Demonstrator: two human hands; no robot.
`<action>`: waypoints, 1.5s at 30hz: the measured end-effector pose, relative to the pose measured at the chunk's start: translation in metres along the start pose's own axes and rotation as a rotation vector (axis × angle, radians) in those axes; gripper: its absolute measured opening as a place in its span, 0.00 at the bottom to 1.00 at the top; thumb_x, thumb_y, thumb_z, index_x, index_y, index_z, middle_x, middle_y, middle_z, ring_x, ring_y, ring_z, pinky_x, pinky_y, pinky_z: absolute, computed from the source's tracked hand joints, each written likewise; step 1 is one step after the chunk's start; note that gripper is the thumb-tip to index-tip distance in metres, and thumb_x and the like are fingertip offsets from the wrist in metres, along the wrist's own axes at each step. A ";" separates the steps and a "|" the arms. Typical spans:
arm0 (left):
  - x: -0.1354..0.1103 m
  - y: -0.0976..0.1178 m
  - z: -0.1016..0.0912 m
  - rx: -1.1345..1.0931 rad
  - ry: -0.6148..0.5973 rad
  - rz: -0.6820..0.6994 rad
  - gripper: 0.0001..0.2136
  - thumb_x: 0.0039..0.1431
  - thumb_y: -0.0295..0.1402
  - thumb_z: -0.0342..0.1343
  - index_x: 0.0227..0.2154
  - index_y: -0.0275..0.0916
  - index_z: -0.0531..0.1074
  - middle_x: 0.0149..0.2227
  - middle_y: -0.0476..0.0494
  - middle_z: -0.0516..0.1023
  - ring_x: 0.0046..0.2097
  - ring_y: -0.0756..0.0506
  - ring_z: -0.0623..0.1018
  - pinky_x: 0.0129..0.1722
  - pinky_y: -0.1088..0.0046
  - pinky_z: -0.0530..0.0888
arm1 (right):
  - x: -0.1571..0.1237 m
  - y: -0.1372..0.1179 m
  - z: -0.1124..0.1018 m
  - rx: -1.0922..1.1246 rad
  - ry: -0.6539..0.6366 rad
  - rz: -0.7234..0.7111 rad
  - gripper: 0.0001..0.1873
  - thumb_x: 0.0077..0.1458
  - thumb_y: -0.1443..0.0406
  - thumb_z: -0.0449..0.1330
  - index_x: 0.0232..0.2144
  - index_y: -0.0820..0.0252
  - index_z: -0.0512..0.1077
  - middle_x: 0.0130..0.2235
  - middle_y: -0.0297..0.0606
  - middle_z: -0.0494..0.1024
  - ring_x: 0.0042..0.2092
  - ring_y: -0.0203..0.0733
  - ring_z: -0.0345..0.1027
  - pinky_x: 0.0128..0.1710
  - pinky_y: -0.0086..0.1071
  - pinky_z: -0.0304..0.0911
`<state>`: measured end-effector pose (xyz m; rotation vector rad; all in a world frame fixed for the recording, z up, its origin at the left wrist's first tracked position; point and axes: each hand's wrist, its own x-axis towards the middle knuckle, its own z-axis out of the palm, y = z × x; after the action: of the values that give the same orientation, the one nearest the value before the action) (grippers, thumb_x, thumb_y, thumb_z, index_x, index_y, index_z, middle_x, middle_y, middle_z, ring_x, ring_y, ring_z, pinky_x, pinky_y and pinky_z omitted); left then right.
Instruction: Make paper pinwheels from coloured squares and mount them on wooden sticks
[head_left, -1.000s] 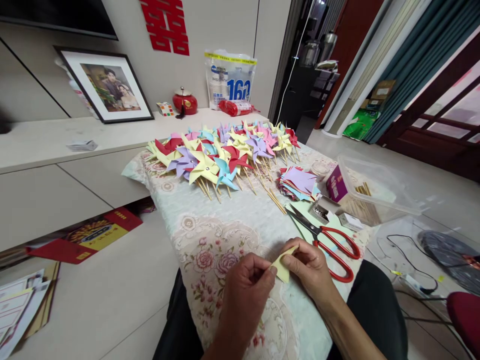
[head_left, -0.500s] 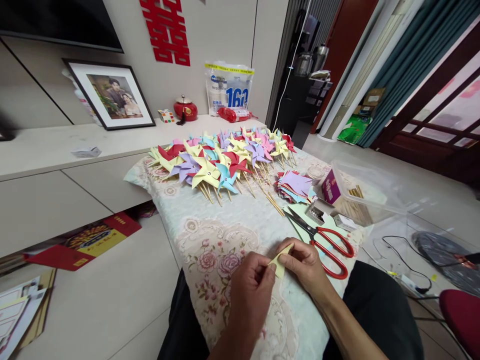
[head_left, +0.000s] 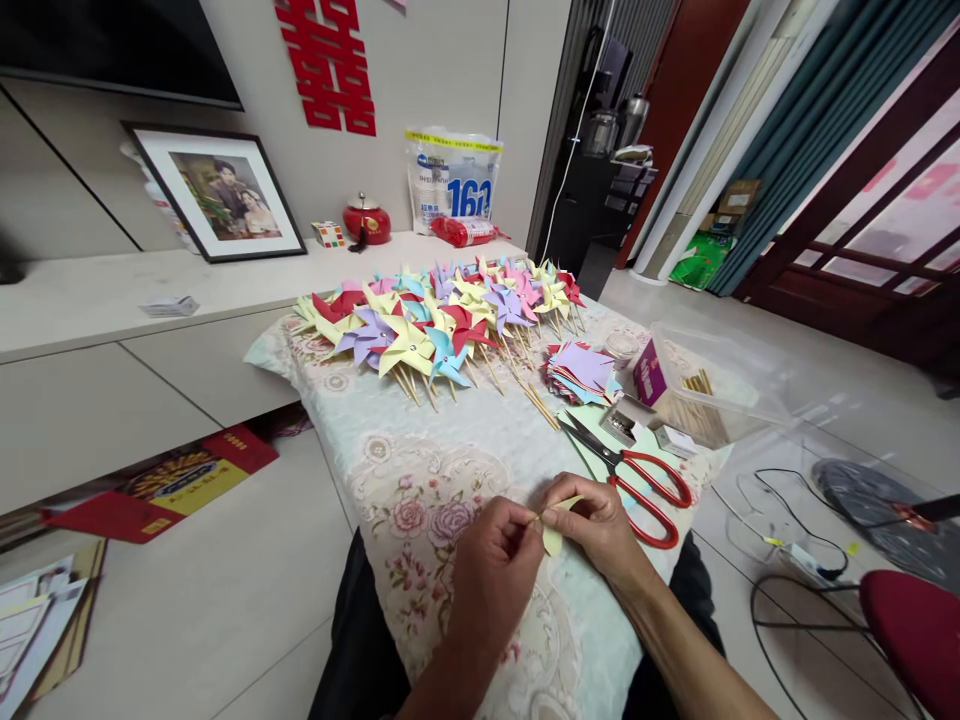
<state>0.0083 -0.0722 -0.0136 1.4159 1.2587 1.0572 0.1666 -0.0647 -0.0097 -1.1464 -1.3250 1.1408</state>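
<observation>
Between my two hands is a small piece of pale yellow paper (head_left: 553,540), its edges bent. My left hand (head_left: 499,560) pinches it at its left corner, fingertips pressed together. My right hand (head_left: 589,520) grips the other side between thumb and fingers. Just right of my right hand lie scissors (head_left: 619,458) with red handles, blades apart, on pale green paper (head_left: 592,465). Farther off, many finished paper pinwheels (head_left: 409,345) on wooden sticks lie in a heap. A stack of cut paper pieces (head_left: 581,372) sits behind the scissors.
An opened small box of metal pins (head_left: 621,422) and a white box (head_left: 675,440) lie beside the scissors. A clear plastic bin (head_left: 750,395) holds wooden sticks (head_left: 697,382). Loose sticks (head_left: 541,408) rest on the floral tablecloth (head_left: 427,470). A red stool (head_left: 907,630) stands right.
My fingers have shifted on the yellow paper, which now looks more folded over. Both hands still hold it in about the same place. The view has moved slightly.
</observation>
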 end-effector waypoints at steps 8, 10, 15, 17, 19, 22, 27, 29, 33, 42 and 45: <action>0.000 -0.005 -0.003 -0.070 -0.007 0.037 0.08 0.57 0.35 0.55 0.24 0.40 0.69 0.21 0.53 0.68 0.23 0.51 0.66 0.24 0.76 0.63 | -0.001 -0.001 0.000 0.009 0.008 0.055 0.10 0.52 0.59 0.68 0.26 0.59 0.76 0.24 0.30 0.72 0.27 0.35 0.61 0.27 0.29 0.56; 0.000 -0.006 -0.002 -0.082 -0.016 0.025 0.08 0.57 0.35 0.55 0.24 0.40 0.70 0.21 0.53 0.67 0.23 0.51 0.66 0.24 0.76 0.62 | -0.001 0.001 0.001 0.046 0.029 0.072 0.11 0.50 0.58 0.69 0.25 0.59 0.76 0.23 0.29 0.71 0.26 0.35 0.60 0.27 0.29 0.55; -0.002 -0.005 0.002 -0.010 -0.016 0.009 0.06 0.57 0.35 0.56 0.27 0.40 0.70 0.21 0.53 0.71 0.23 0.50 0.68 0.23 0.77 0.62 | 0.002 0.007 0.001 0.079 0.072 0.073 0.12 0.49 0.57 0.70 0.25 0.59 0.76 0.22 0.29 0.71 0.25 0.35 0.59 0.26 0.30 0.55; -0.002 -0.004 0.003 0.030 -0.018 0.001 0.07 0.57 0.36 0.55 0.26 0.41 0.69 0.22 0.52 0.71 0.23 0.50 0.68 0.23 0.77 0.62 | 0.002 0.008 0.001 0.083 0.078 0.069 0.13 0.48 0.56 0.70 0.25 0.59 0.76 0.21 0.29 0.71 0.24 0.35 0.59 0.26 0.30 0.55; -0.002 -0.004 0.003 0.045 -0.015 0.004 0.08 0.58 0.36 0.54 0.25 0.41 0.68 0.21 0.53 0.70 0.24 0.50 0.67 0.24 0.76 0.62 | 0.002 0.009 0.000 0.087 0.079 0.063 0.13 0.48 0.56 0.70 0.25 0.59 0.76 0.21 0.30 0.71 0.24 0.35 0.59 0.26 0.30 0.55; -0.002 -0.005 0.003 0.045 -0.015 0.006 0.08 0.58 0.36 0.53 0.25 0.41 0.67 0.20 0.54 0.67 0.23 0.50 0.65 0.23 0.76 0.61 | 0.001 0.009 0.000 0.099 0.076 0.059 0.13 0.48 0.56 0.70 0.25 0.59 0.76 0.21 0.30 0.71 0.24 0.35 0.59 0.25 0.30 0.55; 0.000 -0.007 0.004 0.018 0.003 -0.020 0.08 0.58 0.36 0.53 0.24 0.42 0.64 0.17 0.57 0.61 0.21 0.51 0.60 0.22 0.76 0.58 | 0.001 0.012 0.000 0.117 0.087 0.051 0.12 0.49 0.57 0.69 0.25 0.59 0.75 0.21 0.29 0.70 0.24 0.35 0.59 0.25 0.29 0.55; 0.000 -0.007 0.004 -0.023 0.002 -0.026 0.08 0.58 0.37 0.53 0.25 0.42 0.65 0.18 0.57 0.61 0.21 0.51 0.61 0.22 0.76 0.59 | 0.001 0.014 0.000 0.116 0.089 0.049 0.12 0.50 0.57 0.69 0.26 0.59 0.75 0.21 0.29 0.70 0.24 0.35 0.59 0.25 0.29 0.54; -0.002 -0.005 0.002 -0.040 -0.002 -0.012 0.08 0.59 0.37 0.52 0.26 0.41 0.66 0.20 0.55 0.64 0.23 0.50 0.63 0.23 0.75 0.61 | 0.000 0.013 -0.001 0.097 0.077 0.045 0.12 0.52 0.56 0.68 0.27 0.59 0.75 0.22 0.30 0.71 0.24 0.35 0.60 0.25 0.29 0.55; -0.001 -0.003 0.003 0.060 0.008 0.032 0.08 0.57 0.35 0.53 0.23 0.42 0.66 0.18 0.56 0.61 0.22 0.51 0.61 0.22 0.76 0.58 | 0.001 -0.003 0.000 -0.046 0.025 -0.001 0.08 0.50 0.59 0.69 0.26 0.59 0.79 0.28 0.35 0.79 0.31 0.40 0.69 0.31 0.31 0.61; 0.000 -0.003 0.004 0.073 0.030 0.034 0.08 0.56 0.35 0.55 0.22 0.42 0.66 0.17 0.57 0.60 0.21 0.51 0.60 0.21 0.77 0.57 | 0.001 -0.003 0.000 -0.068 0.021 -0.010 0.08 0.50 0.60 0.69 0.26 0.58 0.79 0.28 0.35 0.79 0.32 0.41 0.70 0.34 0.32 0.63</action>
<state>0.0116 -0.0729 -0.0171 1.4862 1.3103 1.0682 0.1666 -0.0642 -0.0066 -1.1965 -1.3615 1.0809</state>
